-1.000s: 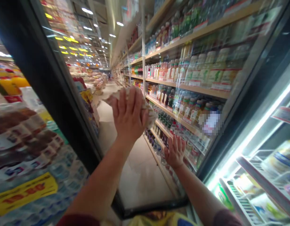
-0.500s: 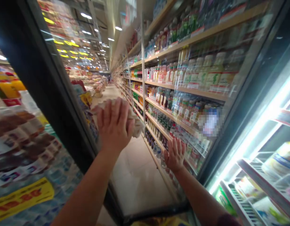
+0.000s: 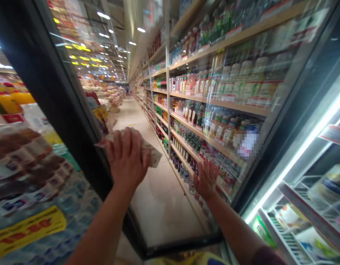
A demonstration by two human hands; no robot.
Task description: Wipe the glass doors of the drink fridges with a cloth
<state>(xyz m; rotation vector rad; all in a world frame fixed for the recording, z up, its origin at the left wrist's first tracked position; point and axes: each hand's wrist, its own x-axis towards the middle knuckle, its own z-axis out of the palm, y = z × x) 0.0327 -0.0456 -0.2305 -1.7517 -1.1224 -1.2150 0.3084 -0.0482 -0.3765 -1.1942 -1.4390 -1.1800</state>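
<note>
A black-framed glass door (image 3: 183, 244) stands in front of me, tilted in the view. My left hand (image 3: 127, 159) presses a crumpled pale cloth (image 3: 153, 156) against the pane, close to the door's left frame bar. The fingers lie over the cloth and hide its middle, so its edges show only at both sides. Lower and to the right, my right hand (image 3: 206, 181) rests on the same glass with its fingers spread and nothing in it.
Shelves of bottled drinks (image 3: 192, 86) appear in the glass along an aisle (image 3: 137, 110). A lit cooler with wire racks (image 3: 291, 232) is at the right. Stacked packaged goods (image 3: 29, 158) and a yellow price sign (image 3: 29, 230) stand at the left.
My left hand has slid down and a little left across the glass with the cloth. The right hand stays in nearly the same place.
</note>
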